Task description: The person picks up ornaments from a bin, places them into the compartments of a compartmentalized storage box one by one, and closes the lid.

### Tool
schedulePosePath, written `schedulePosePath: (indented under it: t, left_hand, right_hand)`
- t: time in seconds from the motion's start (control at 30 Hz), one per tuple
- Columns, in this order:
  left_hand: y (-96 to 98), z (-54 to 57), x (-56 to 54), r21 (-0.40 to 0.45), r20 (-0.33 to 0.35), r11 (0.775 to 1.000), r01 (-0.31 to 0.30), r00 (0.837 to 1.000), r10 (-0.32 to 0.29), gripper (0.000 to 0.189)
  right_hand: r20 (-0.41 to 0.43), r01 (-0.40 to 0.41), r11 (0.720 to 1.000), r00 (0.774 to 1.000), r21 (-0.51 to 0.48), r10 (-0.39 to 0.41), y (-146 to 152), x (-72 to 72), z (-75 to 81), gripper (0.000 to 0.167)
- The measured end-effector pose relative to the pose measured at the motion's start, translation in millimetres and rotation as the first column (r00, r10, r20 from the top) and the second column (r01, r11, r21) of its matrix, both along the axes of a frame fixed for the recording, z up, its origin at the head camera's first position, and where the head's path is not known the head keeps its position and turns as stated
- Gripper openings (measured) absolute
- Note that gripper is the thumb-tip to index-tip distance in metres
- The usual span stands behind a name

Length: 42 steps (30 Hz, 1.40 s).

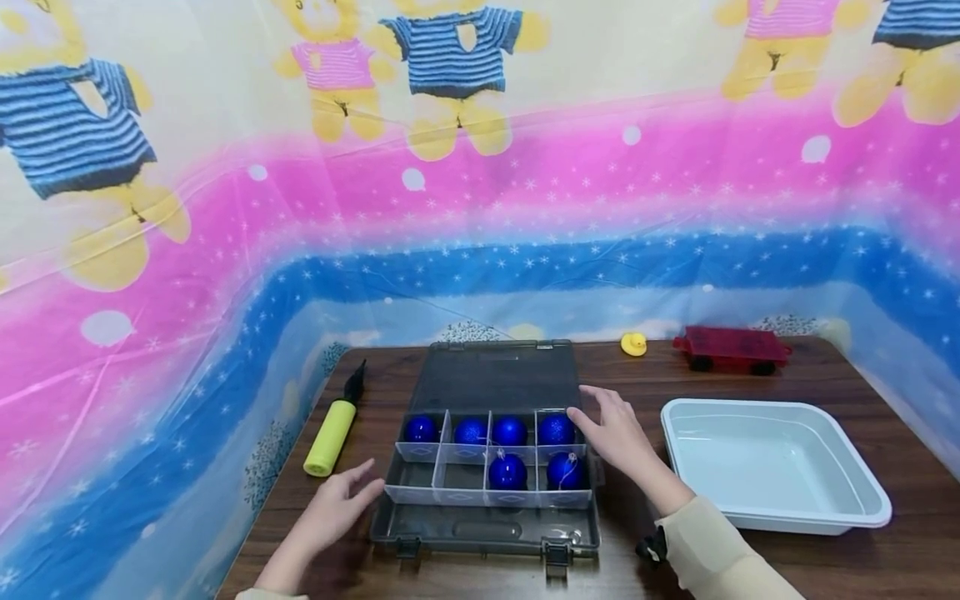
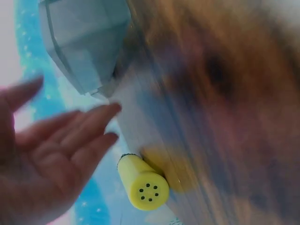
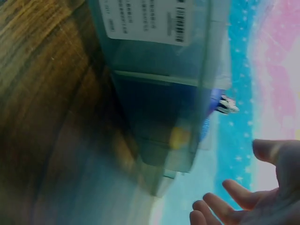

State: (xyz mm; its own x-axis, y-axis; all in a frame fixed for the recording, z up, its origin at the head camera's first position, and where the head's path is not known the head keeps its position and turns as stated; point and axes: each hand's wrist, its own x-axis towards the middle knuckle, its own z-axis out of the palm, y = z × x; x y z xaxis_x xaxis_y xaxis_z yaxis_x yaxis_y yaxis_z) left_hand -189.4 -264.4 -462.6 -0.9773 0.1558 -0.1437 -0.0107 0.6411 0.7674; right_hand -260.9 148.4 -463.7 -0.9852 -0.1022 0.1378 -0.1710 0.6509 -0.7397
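Observation:
A dark see-through compartment box point(image 1: 487, 530) lies on the table, its lid point(image 1: 498, 379) tipped back flat behind it. Blue baubles point(image 1: 509, 432) fill the whole back row of compartments; two more sit in the right half of the front row. My left hand point(image 1: 336, 504) is beside the box's front left corner, fingers loosely extended; whether they touch it I cannot tell. By the back right corner is my right hand point(image 1: 618, 429), its fingers spread near the last bauble point(image 1: 557, 429). In the right wrist view, the right hand point(image 3: 255, 194) looks apart from the box wall point(image 3: 154, 63).
A yellow hand pump point(image 1: 331, 437) with a black nozzle lies left of the box. To the right stands a white plastic basin point(image 1: 772, 471). Along the back edge are a yellow rubber duck point(image 1: 633, 344) and a red toy cart point(image 1: 733, 347). Patterned cloth hangs behind.

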Motion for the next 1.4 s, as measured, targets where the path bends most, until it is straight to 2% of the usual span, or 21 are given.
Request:
schedulePosePath:
  t: [0.07, 0.13, 0.27, 0.47, 0.57, 0.67, 0.77, 0.93, 1.03, 1.13, 1.27, 1.4]
  left_hand:
    - [3.0, 5.3, -3.6, -0.064, -0.064, 0.997, -0.049, 0.997, 0.045, 0.054]
    - [5.0, 7.4, -8.7, -0.086, -0.116, 0.994, -0.071, 0.991, 0.061, 0.046]
    - [7.7, 4.1, -26.7, -0.049, -0.168, 0.995, -0.083, 0.983, 0.073, 0.041]
    - [9.6, -3.2, -59.9, 0.084, -0.17, 0.982, -0.167, 0.969, 0.179, 0.038]
    - [7.8, -5.4, -71.6, 0.095, -0.136, 0.979, -0.178, 0.972, 0.19, 0.041]
    - [8.5, -6.2, -80.7, 0.054, -0.085, 0.988, -0.143, 0.985, 0.147, 0.045]
    - [12.1, -7.0, -88.3, 0.003, -0.033, 0.998, -0.06, 0.998, 0.06, 0.048]
    - [16.5, -8.0, -95.6, -0.001, 0.022, 0.998, 0.068, 0.997, -0.068, 0.049]
    - [16.9, -9.7, -98.9, 0.024, 0.028, 0.996, 0.082, 0.996, -0.082, 0.048]
    - [17.2, -11.0, -101.8, 0.042, 0.047, 0.997, 0.066, 0.997, -0.068, 0.048]
    - [19.0, -10.8, -104.2, 0.035, 0.069, 0.997, 0.063, 0.995, -0.066, 0.048]
    - [19.7, -10.7, -105.4, 0.021, 0.058, 0.998, 0.066, 0.996, -0.067, 0.047]
  right_hand:
    - [0.03, 0.014, 0.999, 0.999, -0.034, -0.013, 0, -4.0, -3.1, 0.063]
    - [0.055, 0.023, 0.998, 0.998, -0.059, -0.02, 0, -9.2, -7.0, 0.065]
    - [0.107, 0.045, 0.996, 0.994, -0.083, -0.036, 2, -18.7, -13.8, 0.069]
    - [0.151, 0.035, 0.997, 0.988, -0.073, -0.023, 2, -27.8, -22.3, 0.058]
    - [0.159, 0.038, 0.998, 0.987, -0.052, -0.03, 2, -32.3, -26.8, 0.051]
    - [0.181, 0.041, 0.998, 0.983, -0.048, -0.031, 2, -35.3, -29.5, 0.048]
    - [0.196, 0.029, 0.999, 0.98, -0.039, -0.021, 1, -36.4, -31.5, 0.047]
    - [0.189, 0.021, 1.0, 0.982, -0.013, -0.019, -3, -35.2, -31.8, 0.046]
    - [0.186, 0.024, 1.0, 0.982, 0.008, -0.025, -6, -33.8, -30.5, 0.046]
    - [0.18, 0.022, 1.0, 0.983, 0.021, -0.026, -7, -33.0, -30.6, 0.046]
    - [0.163, 0.011, 1.0, 0.987, 0.015, -0.014, -6, -34.2, -31.8, 0.045]
    - [0.162, 0.011, 0.999, 0.987, 0.031, -0.016, -6, -36.1, -30.4, 0.045]
